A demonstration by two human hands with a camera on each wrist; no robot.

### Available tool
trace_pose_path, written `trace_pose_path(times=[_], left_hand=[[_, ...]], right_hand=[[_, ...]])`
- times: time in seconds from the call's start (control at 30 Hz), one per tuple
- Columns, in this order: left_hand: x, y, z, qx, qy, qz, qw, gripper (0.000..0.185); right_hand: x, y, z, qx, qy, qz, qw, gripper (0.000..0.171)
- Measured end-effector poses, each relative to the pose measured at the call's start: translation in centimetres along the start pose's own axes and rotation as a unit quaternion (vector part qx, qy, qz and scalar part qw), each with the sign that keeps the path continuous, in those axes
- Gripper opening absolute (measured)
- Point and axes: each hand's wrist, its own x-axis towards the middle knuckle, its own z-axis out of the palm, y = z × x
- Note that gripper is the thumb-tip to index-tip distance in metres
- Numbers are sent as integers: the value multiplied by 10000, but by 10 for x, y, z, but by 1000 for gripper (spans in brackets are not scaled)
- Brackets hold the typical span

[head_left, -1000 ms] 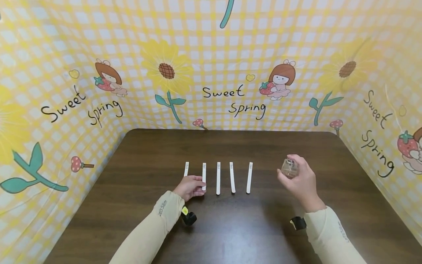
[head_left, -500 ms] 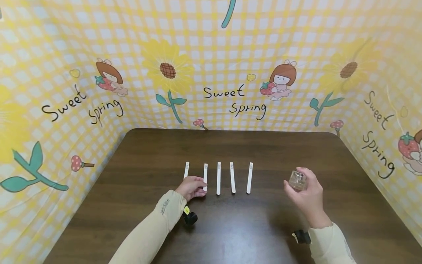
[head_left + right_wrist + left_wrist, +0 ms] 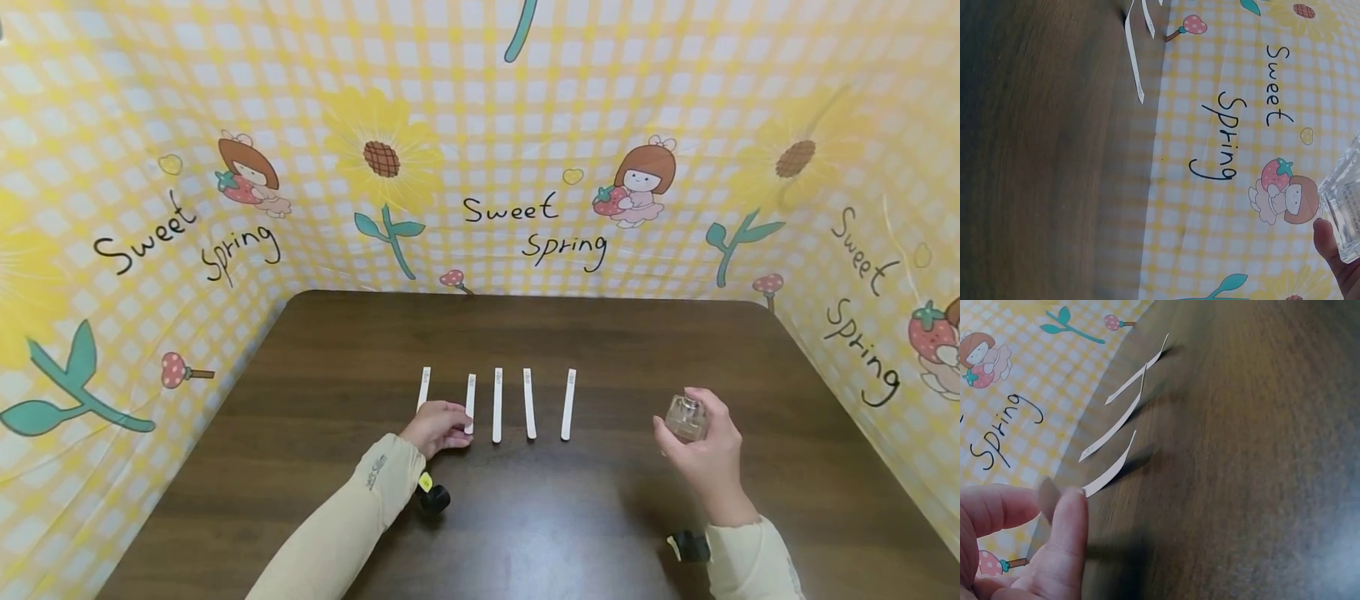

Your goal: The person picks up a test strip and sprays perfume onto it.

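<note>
Left hand (image 3: 437,426): pinches a white paper strip (image 3: 469,402) on the desk (image 3: 600,350).
Right hand (image 3: 708,450): grip around a small glass bottle (image 3: 686,417), held above the desk.

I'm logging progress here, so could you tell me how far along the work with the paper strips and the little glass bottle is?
Done: five white paper strips lie in a row on the table. In hand: the left hand pinches the second strip from the left, while the right hand holds the small glass bottle above the table. Left: no strip looks wetted or marked, so applying the bottle seems outstanding.
</note>
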Motion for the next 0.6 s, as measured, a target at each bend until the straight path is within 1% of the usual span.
trace_pose_path(times=[0.1, 0.3, 0.47, 0.6], left_hand=[[-3, 0, 1, 55, 42, 42, 10000, 29], [-5, 0, 0, -50, 91, 104, 9999, 40], [-8, 0, 0, -54, 125, 96, 9999, 39], [-13, 3, -2, 118, 89, 142, 9998, 38]], right_hand=[[3, -3, 0, 37, -13, -28, 10000, 70], [7, -7, 2, 107, 107, -140, 9998, 68], [7, -6, 2, 21, 41, -172, 9998, 69], [7, -5, 1, -57, -6, -155, 9999, 71]])
